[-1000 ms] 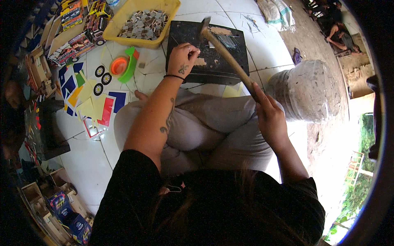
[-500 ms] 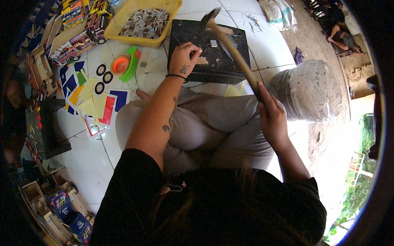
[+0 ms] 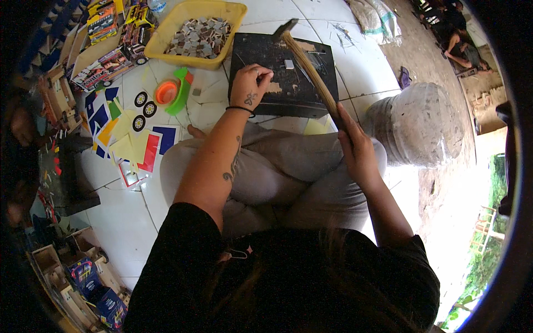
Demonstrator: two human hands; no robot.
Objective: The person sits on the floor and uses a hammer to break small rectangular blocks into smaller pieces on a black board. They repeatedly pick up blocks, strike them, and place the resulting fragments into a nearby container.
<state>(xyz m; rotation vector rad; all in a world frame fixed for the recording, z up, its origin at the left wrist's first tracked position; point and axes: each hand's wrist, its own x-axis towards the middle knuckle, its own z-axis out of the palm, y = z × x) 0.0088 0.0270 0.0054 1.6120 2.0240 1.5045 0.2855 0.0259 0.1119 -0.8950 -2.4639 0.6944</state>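
Observation:
My right hand [image 3: 358,149] is wrapped round the lower end of a hammer's wooden handle. The hammer [image 3: 313,69] slants up and left, its dark head above the far side of a worn black box [image 3: 297,105]. Over the left part of that box, my left hand [image 3: 251,84] is closed in a pinch. Whatever its fingertips hold, if anything, is too small to make out. A small white block [image 3: 288,64] lies on the box top, right of my left hand. Thin nails lie near it, partly behind the handle.
A yellow basin [image 3: 239,28] of small square pieces stands beyond the box. Left are an orange-and-green tape dispenser [image 3: 179,94], wheel discs [image 3: 145,108], coloured sheets [image 3: 150,150] and toy trucks [image 3: 105,69]. A plastic-wrapped bundle [image 3: 419,125] stands right. Other people are at the edges.
My right hand has shifted slightly left, and the hammer's handle with it. My left hand stays pinched over the box. The whole view has moved a little.

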